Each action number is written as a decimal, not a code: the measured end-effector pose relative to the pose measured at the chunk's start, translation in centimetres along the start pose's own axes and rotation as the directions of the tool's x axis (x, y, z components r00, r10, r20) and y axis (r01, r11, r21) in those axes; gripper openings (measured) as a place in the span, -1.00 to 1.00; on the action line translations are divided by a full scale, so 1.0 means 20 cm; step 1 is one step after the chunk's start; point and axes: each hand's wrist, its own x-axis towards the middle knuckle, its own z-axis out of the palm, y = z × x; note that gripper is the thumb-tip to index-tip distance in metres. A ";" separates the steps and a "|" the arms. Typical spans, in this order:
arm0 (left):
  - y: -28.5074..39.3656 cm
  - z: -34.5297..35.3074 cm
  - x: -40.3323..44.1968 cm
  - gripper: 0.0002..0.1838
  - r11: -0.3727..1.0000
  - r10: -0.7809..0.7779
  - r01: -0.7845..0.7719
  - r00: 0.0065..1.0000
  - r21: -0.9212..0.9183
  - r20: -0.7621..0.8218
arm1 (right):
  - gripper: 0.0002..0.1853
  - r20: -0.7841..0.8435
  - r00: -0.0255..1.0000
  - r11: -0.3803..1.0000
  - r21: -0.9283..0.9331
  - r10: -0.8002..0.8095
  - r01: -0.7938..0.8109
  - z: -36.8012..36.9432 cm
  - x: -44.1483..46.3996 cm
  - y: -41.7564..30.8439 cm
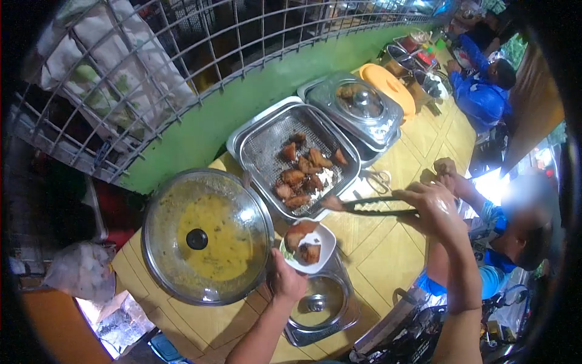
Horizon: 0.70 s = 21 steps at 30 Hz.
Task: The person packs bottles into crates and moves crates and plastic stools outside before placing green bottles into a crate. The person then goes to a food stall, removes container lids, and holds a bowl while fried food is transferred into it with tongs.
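Observation:
My left hand [288,278] holds a small white bowl [328,244] by its near left edge. Browned fried pieces [310,253] lie in the bowl, with a bit of green at its side. My right hand [431,206] is closed round black-handled tongs [382,213], whose tips point left. At those tips is a fried piece [333,203], just above the bowl and near the tray's corner. Beyond the bowl, a perforated metal tray [257,142] holds several more fried pieces [293,177].
A large pan with a glass lid [173,261] over yellow food stands left. A lidded metal dish [315,324] sits below the bowl. Behind are another covered tray [379,124], an orange lid [388,88] and a wire grille [236,42]. A person in blue [494,276] is at the right.

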 end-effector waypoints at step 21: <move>-0.02 0.03 -0.15 -0.16 0.993 -0.117 0.117 0.993 0.034 -0.007 | -0.66 0.025 0.999 0.992 -0.119 0.042 -0.039 0.36 0.64 0.21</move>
